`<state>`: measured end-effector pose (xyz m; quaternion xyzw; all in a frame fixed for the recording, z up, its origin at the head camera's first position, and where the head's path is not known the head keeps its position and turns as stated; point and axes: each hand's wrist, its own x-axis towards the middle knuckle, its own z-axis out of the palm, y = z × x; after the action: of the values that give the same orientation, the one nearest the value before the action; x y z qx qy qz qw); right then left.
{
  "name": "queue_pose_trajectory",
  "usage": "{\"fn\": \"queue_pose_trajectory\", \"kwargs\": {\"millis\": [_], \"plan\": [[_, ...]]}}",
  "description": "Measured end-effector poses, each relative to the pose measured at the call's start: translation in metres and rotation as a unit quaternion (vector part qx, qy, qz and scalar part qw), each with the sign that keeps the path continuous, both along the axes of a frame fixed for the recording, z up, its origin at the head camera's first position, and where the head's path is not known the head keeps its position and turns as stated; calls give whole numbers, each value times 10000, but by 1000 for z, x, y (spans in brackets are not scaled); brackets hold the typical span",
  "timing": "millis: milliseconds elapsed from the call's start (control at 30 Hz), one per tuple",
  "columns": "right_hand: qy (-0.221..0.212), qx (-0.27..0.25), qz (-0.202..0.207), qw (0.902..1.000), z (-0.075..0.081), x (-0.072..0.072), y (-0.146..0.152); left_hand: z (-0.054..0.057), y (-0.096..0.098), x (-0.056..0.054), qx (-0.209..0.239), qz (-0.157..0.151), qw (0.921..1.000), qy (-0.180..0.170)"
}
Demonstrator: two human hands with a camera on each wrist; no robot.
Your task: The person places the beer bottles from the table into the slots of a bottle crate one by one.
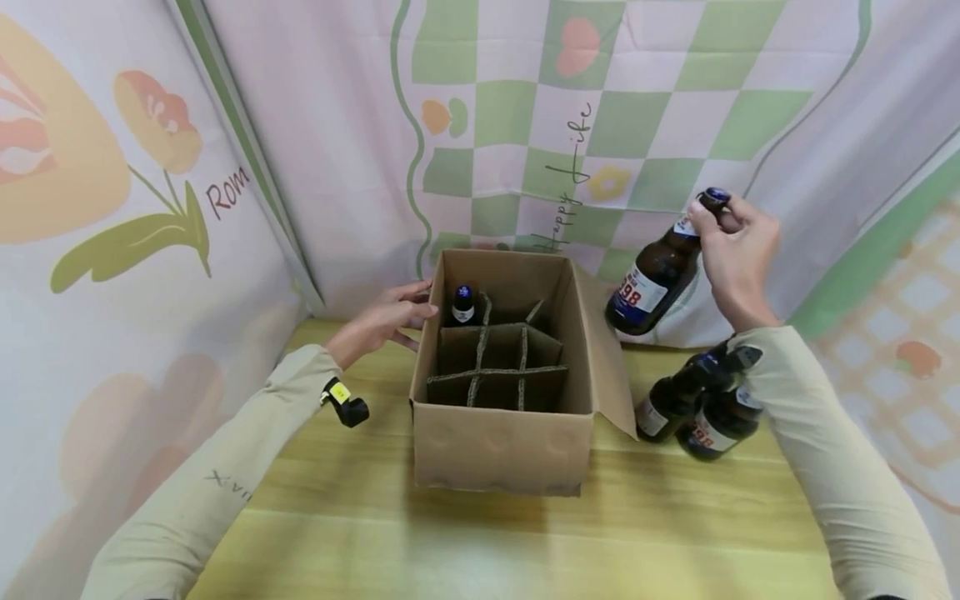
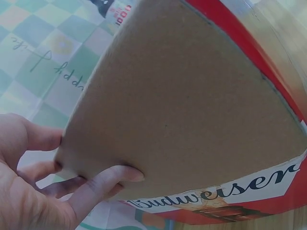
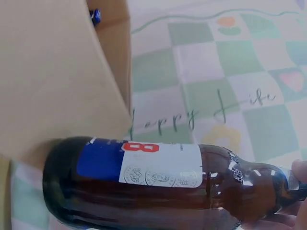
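An upright cardboard box (image 1: 502, 450) with cardboard dividers (image 1: 498, 372) stands open on the table. One capped bottle (image 1: 463, 305) sits in its far left compartment. My left hand (image 1: 386, 323) holds the box's left side near the far corner; in the left wrist view its thumb (image 2: 120, 176) lies on the brown cardboard. Raised to the right of the box, my right hand (image 1: 738, 254) grips a brown beer bottle (image 1: 651, 283) by the neck. This bottle is tilted, its base toward the box; its white and blue label (image 3: 160, 165) shows in the right wrist view.
Right of the box, several dark bottles (image 1: 708, 425) stand close together, partly hidden by the right forearm. A box flap (image 1: 606, 350) folds outward on that side. Behind hangs a checked curtain (image 1: 510, 117). The wooden table (image 1: 337, 517) extends in front.
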<state>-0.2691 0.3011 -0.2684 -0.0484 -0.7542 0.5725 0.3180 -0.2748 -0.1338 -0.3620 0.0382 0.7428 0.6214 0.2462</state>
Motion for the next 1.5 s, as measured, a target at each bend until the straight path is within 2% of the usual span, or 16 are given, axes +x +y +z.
{"fn": "queue_pose_trajectory", "kwargs": {"millis": [133,467,733,800,1000,1167,1300,1500], "plan": [[355,-605,447,9965,6,2,-11,-1,0,0,-11,6,10000,-9],[690,-246,845,9937,23,1,-32,-2,3,1,84,39,10000,-1],[1405,-989,1173,9781,25,-2,-48,-1,2,3,37,3,10000,0],[1469,-1080,1228,9756,25,-3,-54,-1,2,3,12,2,10000,2],[1094,-820,1337,9816,30,-10,-72,0,4,3,35,43,10000,6],[1115,-923,1394,9796,31,-19,-81,2,4,2,6,39,10000,70],[1103,-1094,1508,9763,26,-26,-90,0,3,3,-2,94,10000,33],[746,-1336,1463,9773,11,-36,-104,-4,3,7,57,67,10000,-45]]}}
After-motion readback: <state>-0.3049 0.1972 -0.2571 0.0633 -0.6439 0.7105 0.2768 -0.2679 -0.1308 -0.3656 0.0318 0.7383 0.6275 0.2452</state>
